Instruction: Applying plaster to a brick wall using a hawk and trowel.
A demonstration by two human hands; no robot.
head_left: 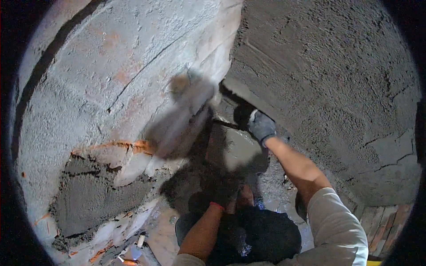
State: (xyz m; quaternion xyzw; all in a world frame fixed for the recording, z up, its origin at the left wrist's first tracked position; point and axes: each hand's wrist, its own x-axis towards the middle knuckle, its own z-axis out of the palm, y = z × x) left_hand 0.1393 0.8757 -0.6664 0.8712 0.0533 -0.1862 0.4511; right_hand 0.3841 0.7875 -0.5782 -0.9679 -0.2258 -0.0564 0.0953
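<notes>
My right hand [262, 127], in a grey work glove, is closed on a long-bladed trowel [248, 98]. The blade lies along the rough grey mortared wall [328, 75], close to the inner corner. My left forearm comes up from the lower edge with a red band [216, 205] at the wrist. Beyond the band my left hand [224, 188] is lost in dark shadow, so its fingers and anything in them are hidden. Between my hands a pale, smooth patch of wet mortar [242, 148] catches the light; what bears it is unclear.
The whitish wall [146, 66] at the left has a dark mortar patch [93, 197] and exposed orange edges. A blurred dark smear crosses it. An orange-handled tool [128, 262] lies at the lower left. Bare bricks [384, 228] show at the lower right. My legs in dark shorts [270, 235] are below.
</notes>
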